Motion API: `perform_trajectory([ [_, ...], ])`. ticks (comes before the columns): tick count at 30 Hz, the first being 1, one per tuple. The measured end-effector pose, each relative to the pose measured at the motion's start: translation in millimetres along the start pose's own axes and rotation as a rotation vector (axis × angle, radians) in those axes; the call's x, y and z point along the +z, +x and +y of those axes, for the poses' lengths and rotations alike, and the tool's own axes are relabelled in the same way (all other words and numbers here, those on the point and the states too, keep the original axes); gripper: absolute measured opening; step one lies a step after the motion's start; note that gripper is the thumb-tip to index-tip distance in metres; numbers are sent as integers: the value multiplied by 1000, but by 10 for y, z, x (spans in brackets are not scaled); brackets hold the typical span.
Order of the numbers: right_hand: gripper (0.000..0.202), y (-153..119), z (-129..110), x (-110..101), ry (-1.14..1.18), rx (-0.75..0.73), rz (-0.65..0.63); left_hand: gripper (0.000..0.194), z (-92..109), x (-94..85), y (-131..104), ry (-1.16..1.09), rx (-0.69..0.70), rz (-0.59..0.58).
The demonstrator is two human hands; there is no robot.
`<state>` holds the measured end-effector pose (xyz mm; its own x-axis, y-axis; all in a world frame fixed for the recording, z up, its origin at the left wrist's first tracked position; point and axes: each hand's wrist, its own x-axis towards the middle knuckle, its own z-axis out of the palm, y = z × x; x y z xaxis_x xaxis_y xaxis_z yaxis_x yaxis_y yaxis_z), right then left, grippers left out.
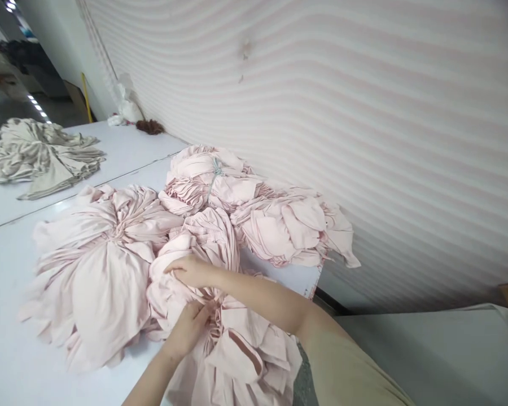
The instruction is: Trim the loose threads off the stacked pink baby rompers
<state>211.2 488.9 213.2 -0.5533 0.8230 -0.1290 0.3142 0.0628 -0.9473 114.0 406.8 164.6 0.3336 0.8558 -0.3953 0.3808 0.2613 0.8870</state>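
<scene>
A bundle of pale pink fabric pieces (237, 349) lies at the table's near edge, gathered tightly at its middle. At that gathered waist, my left hand (189, 327) has its fingers closed on the cloth, with the fingertips partly hidden in the folds. Just beyond it, my right hand (192, 272) reaches across from the right and grips the upper part of the same bundle, fingers curled into the fabric. A larger tied pink bundle (105, 270) touches it on the left.
Behind are a pink bundle tied with a green-blue strip (214, 175) and another pink pile (288, 225) near the table corner. Greyish-green fabric (46, 152) lies far left on the white table (8, 293). A striped, wavy sheet (322, 113) rises along the right side.
</scene>
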Motion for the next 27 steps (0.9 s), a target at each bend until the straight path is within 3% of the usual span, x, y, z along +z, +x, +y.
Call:
perform_trajectory([
  [3,48,-289,114,-121,-293,-71,145,53,-71,-108,-27,-46,-36,-50],
  [6,38,-702,314,-110,-525,-189,21,43,-121,-217,-5,-92,-24,-28],
  [8,29,-887,435,-16,-623,-234,6,34,-133,-250,12,-125,-12,-12],
  [11,13,-978,560,139,-841,-309,112,35,-124,-200,12,-194,-44,-11],
  [14,21,-971,643,219,-1006,-445,172,39,-111,-73,-33,-278,-95,10],
  [16,23,-969,695,231,-1072,-519,207,34,-112,15,-80,-326,-112,84],
  [19,20,-981,759,198,-1096,-501,187,29,-132,132,-161,-366,-90,209],
  [23,15,-991,757,81,-885,-394,12,46,-183,250,-268,-246,48,358],
  [27,13,-988,679,-17,-601,-293,-109,26,-249,252,-334,50,151,551],
])
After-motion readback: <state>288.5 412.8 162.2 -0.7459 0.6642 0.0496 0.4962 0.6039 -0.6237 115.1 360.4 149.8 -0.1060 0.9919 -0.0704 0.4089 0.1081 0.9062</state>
